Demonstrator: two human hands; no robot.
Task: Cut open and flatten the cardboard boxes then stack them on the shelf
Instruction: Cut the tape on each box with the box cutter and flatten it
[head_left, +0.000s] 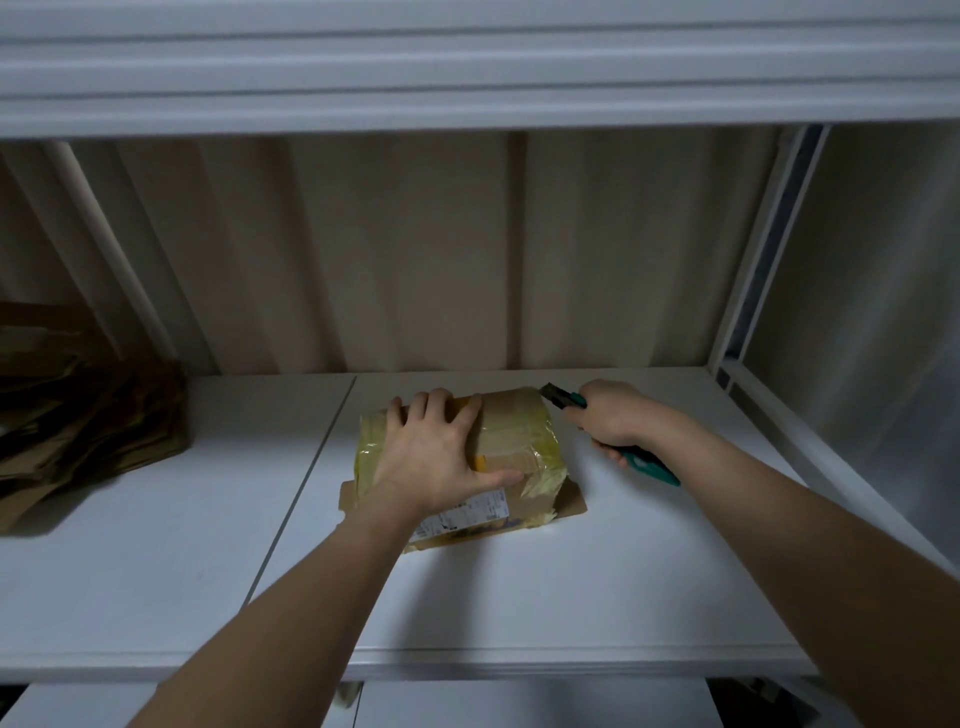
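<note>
Toward the back edge of the white shelf (519, 587), right of its centre seam, sits a taped cardboard box (514, 441) — yellowish tape over the top, a printed label on the near face, loose flaps splayed under the near side. Left hand (436, 457) lies flat on the box top, fingers spread, thumb out along the near edge; judged to be pinning the box so it cannot slide under the blade. Right hand (610, 415) has its fingers wrapped round a green utility knife (644, 460), blade tip at the box's far right corner, likely lined up to slit the tape there. Box not yet flattened. At the shelf's left edge, a pile of flattened cardboard (88, 415) — apparently the stack this box joins.
</note>
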